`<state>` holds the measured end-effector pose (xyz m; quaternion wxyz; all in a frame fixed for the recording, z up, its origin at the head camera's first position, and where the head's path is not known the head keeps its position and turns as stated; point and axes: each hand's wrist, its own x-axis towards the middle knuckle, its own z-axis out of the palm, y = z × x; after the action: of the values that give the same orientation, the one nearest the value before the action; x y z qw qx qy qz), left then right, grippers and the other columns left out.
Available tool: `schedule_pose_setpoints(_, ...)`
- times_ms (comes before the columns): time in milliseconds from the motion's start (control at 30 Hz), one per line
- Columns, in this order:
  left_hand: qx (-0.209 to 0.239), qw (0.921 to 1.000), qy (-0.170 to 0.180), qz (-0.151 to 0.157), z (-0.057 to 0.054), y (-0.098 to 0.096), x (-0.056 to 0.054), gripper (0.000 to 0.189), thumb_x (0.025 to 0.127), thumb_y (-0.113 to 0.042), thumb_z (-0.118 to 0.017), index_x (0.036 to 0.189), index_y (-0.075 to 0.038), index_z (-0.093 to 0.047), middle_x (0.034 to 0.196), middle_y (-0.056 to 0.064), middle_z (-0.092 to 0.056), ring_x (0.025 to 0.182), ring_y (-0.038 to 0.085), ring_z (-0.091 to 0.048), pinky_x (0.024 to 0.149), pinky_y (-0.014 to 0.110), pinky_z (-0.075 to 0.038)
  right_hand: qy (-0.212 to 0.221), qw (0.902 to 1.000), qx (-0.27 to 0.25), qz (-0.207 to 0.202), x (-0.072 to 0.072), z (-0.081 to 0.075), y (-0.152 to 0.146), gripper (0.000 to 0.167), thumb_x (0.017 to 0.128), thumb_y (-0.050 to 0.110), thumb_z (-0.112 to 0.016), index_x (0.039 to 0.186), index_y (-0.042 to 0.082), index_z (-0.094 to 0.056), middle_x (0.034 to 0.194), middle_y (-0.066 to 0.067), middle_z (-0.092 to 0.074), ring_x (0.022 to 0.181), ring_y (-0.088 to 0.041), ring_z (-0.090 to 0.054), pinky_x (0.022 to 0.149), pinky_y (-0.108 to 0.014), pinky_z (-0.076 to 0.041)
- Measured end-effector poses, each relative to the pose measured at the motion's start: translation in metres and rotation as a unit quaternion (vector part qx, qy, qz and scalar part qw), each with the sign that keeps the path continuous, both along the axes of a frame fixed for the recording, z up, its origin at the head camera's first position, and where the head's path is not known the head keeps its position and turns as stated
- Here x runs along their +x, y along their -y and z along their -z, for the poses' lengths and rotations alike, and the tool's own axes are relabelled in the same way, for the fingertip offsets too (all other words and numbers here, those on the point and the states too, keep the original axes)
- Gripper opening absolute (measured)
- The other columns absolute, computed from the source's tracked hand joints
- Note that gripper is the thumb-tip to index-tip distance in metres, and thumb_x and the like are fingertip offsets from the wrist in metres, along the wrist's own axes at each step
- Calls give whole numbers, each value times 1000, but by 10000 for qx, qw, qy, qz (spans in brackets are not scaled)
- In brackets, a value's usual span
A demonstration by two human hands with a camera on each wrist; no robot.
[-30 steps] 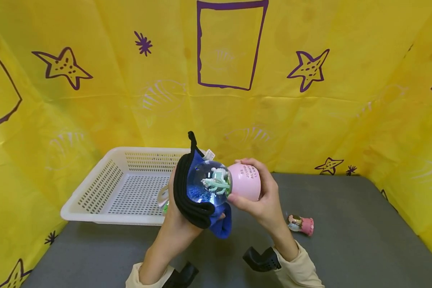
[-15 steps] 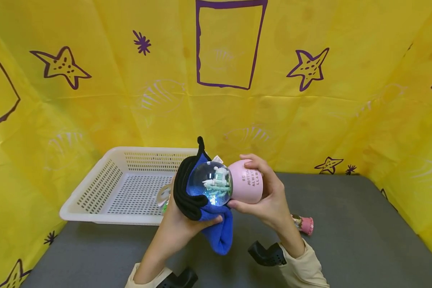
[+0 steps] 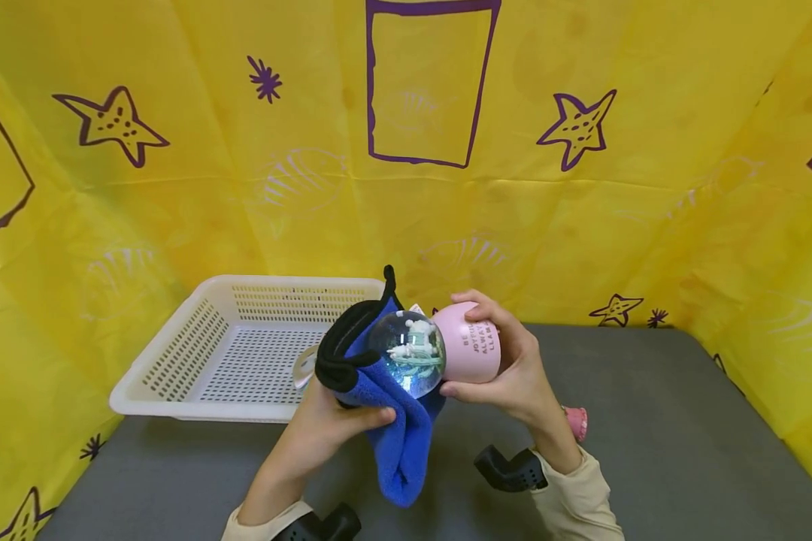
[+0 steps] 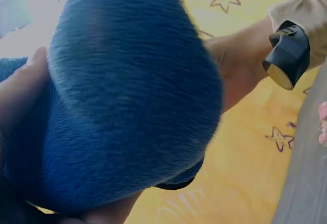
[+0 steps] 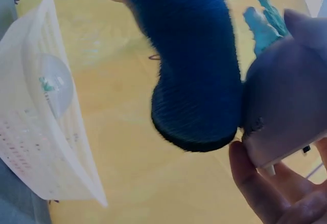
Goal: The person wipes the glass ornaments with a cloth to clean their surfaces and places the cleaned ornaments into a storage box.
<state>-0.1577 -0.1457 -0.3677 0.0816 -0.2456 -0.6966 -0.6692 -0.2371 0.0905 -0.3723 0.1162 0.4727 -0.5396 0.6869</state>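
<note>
A snow globe [image 3: 414,355] lies sideways in the air between both hands, its pink lettered base [image 3: 470,344] to the right. A white figure and glitter show inside the clear dome. My right hand [image 3: 517,370] grips the base, thumb below and fingers over the top. My left hand [image 3: 321,430] holds a blue fleecy cloth [image 3: 402,451] with black trim against the dome's left side, thumb on the cloth. In the left wrist view the cloth [image 4: 133,91] hides the globe. In the right wrist view the cloth [image 5: 194,70] hangs beside the base [image 5: 286,96].
A white perforated basket [image 3: 149,406] stands at the back left; a clear dome [image 5: 56,86] shows through it in the right wrist view. On the grey table [image 3: 677,451], a small pink-based ornament [image 3: 577,423] lies partly behind the right forearm. Yellow printed sheeting [image 3: 243,210] surrounds the table.
The cloth has slid round the dome and more of it now hangs down below. The globe has turned so its lettering faces up more. Both hands shifted slightly.
</note>
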Motion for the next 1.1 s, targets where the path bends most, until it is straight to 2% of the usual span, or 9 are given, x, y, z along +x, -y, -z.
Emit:
schedule_pose_setpoints(167,-165,9992,-369,17,-1,4,0,92,78,-15,-85,154,-15,-33,143,2,-54,126,13,-53,107,22,-42,29,10000,48,22,0,-1,-1,68,66,2,-91,125,10,-57,136,-12,-56,120,-29,-54,73,-32,-59)
schedule_pose_setpoints(333,-399,9957,-739,-387,-3,2,0,106,69,-6,-89,156,-19,-29,155,5,-41,135,13,-46,110,19,-38,349,9984,223,393,2,-2,2,68,67,1,-90,125,-1,-56,130,-11,-62,117,-27,-59,74,-34,-60)
schedule_pose_setpoints(467,-527,9906,-1127,-573,-2,1,1,117,63,9,-88,157,-13,-22,159,9,-34,140,14,-42,112,20,-37,763,9942,439,615,3,-2,1,65,70,3,-87,125,-4,-55,125,-2,-66,110,-22,-62,74,-33,-60)
schedule_pose_setpoints(600,-760,9787,-1783,-681,0,0,-1,104,68,14,-80,154,-1,-24,159,15,-32,144,13,-36,118,22,-30,1190,9887,626,662,3,-1,-1,55,76,7,-82,126,6,-60,119,2,-68,102,-19,-63,73,-33,-60)
schedule_pose_setpoints(700,-1121,9602,-2383,-927,1,-1,-2,89,75,4,-78,150,5,-30,154,20,-38,143,16,-37,120,26,-28,1625,9826,816,378,1,0,-4,45,82,11,-75,125,16,-63,116,2,-67,99,-18,-62,74,-31,-59)
schedule_pose_setpoints(767,-1362,9499,-2615,-1041,1,-2,-2,81,81,-7,-78,149,5,-34,149,21,-41,140,19,-40,120,26,-30,1948,9758,995,57,0,0,-6,39,85,12,-68,124,19,-64,115,1,-66,98,-17,-61,74,-31,-58)
schedule_pose_setpoints(833,-1610,9445,-2638,-1112,2,-3,-1,76,88,-21,-76,149,0,-36,147,20,-42,137,22,-42,118,26,-33,2231,9675,1163,-272,-1,0,-8,36,88,13,-62,124,20,-63,114,0,-65,97,-17,-61,74,-30,-58)
schedule_pose_setpoints(933,-1844,9447,-2479,-1095,3,-3,1,79,87,-25,-77,151,-7,-36,148,17,-39,135,26,-43,115,28,-36,2425,9592,1366,-488,-2,0,-9,35,90,14,-57,124,19,-62,114,-1,-63,96,-16,-61,73,-30,-58)
schedule_pose_setpoints(1100,-1994,9466,-2249,-1163,3,-1,2,98,71,-15,-88,152,-7,-33,152,16,-37,140,28,-37,119,29,-30,2196,9653,1395,-204,-2,0,-8,37,88,13,-66,124,14,-61,115,0,-64,98,-18,-60,75,-33,-58)
